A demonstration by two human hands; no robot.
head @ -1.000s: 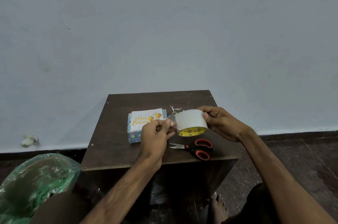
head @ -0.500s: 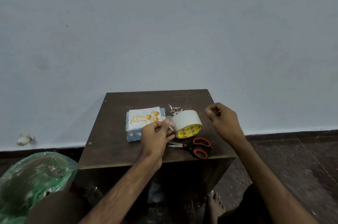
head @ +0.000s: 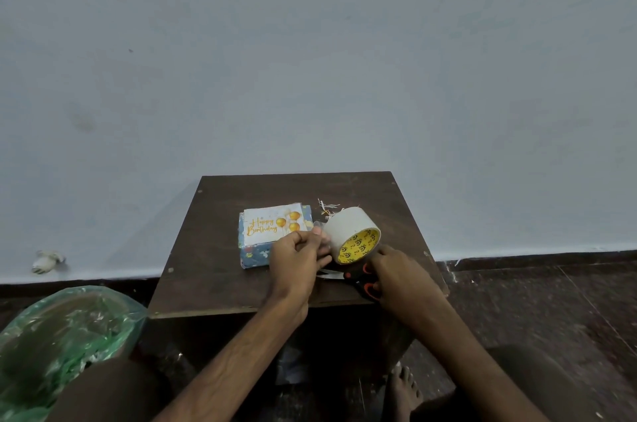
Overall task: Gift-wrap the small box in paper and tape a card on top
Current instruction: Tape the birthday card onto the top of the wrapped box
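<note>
Box (head: 255,256): card (head: 272,225) on top; just left of left grip (head: 300,256).
Left grip: pinching tape end (head: 317,225).
Right grip (head: 396,276): over scissors (head: 368,287); grasp unclear.

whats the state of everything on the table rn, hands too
wrapped box, papered, flat on the table
card, face up on the box
tape roll, tilted, clear strip pulled out
left hand, pinching the strip's end
scissors, flat, handles partly under the right hand
right hand, on the scissors, grip unclear
paper scraps, loose behind the roll
</note>
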